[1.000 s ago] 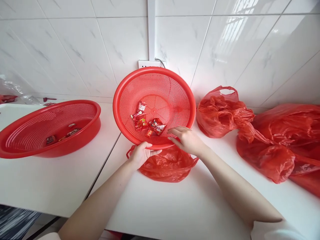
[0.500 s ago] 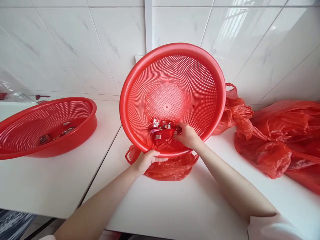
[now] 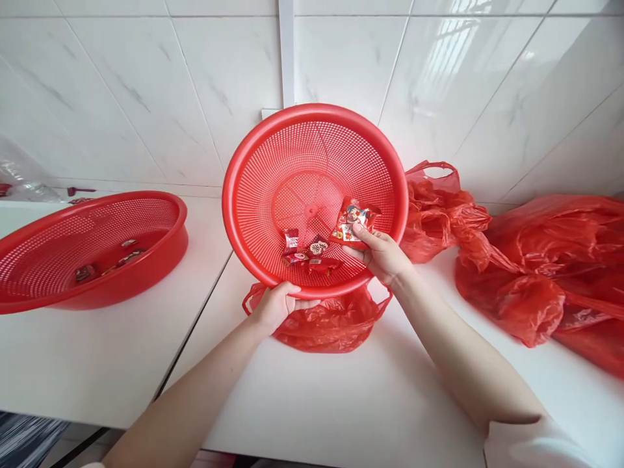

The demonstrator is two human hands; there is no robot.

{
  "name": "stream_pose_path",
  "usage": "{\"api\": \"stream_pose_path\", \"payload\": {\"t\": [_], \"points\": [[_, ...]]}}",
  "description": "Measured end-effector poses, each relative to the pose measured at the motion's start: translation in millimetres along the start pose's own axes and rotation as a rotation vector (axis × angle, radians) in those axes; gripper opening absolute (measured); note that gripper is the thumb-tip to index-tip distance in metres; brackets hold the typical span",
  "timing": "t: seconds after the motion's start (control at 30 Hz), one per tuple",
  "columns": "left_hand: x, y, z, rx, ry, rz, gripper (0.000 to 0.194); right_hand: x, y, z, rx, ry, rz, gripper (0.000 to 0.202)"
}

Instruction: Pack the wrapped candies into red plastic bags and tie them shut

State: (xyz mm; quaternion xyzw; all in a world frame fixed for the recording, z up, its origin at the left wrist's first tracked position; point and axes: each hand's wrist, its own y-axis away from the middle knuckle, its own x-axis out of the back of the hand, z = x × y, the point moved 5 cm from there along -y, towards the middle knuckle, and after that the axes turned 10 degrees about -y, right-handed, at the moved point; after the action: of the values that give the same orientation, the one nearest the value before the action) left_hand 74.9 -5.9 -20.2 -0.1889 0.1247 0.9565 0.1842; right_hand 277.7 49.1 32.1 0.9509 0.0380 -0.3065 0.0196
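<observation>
My left hand (image 3: 279, 308) grips the near rim of a red perforated plastic basket (image 3: 314, 116), thumb on the rim and fingers beneath. The basket is tilted so its inside faces me. Between the thumb and fingers of my right hand (image 3: 383, 255) is a red printed candy packet (image 3: 355, 220), held over the basket's right side. Several small red wrapped candies (image 3: 318, 247) lie against the low near wall inside. Under the near rim sits an open red plastic bag (image 3: 331, 328) on the white table, its upper part partly hidden by the basket.
On the left stands another red basket (image 3: 166, 260) with several small packets in it. Filled red plastic bags (image 3: 517, 305) lie on the right, with a tied bag (image 3: 439, 208) behind. A tiled wall (image 3: 224, 84) bounds the white tables (image 3: 380, 396).
My right hand has lifted the packet up from the pile and turned its printed face toward me. The basket has shifted slightly left and down, and the candies inside lie more spread.
</observation>
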Motion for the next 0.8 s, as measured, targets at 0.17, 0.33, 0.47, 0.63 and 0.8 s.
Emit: {"api": "stream_pose_path", "payload": {"t": [0.17,0.33,0.47,0.63,0.8], "points": [[10.2,-2.7,9.4,-0.057,-0.012,0.061,0.015,0.2,3.3,2.2,0.0,0.078,-0.023,0.032],[12.8,-3.6,10.0,-0.068,-0.037,0.06,0.02,-4.0,7.2,7.0,-0.026,0.137,-0.092,0.032],[9.0,-2.1,10.3,-0.059,-0.029,0.042,0.021,-8.4,11.3,5.6,-0.013,0.165,-0.101,0.032],[6.0,-0.9,10.1,-0.047,-0.022,0.033,0.02,-16.8,15.9,-0.6,0.035,0.123,-0.119,0.031],[7.0,-2.5,7.3,-0.036,-0.014,0.019,0.022,-23.9,18.8,0.1,0.005,0.108,-0.182,0.036]]}}
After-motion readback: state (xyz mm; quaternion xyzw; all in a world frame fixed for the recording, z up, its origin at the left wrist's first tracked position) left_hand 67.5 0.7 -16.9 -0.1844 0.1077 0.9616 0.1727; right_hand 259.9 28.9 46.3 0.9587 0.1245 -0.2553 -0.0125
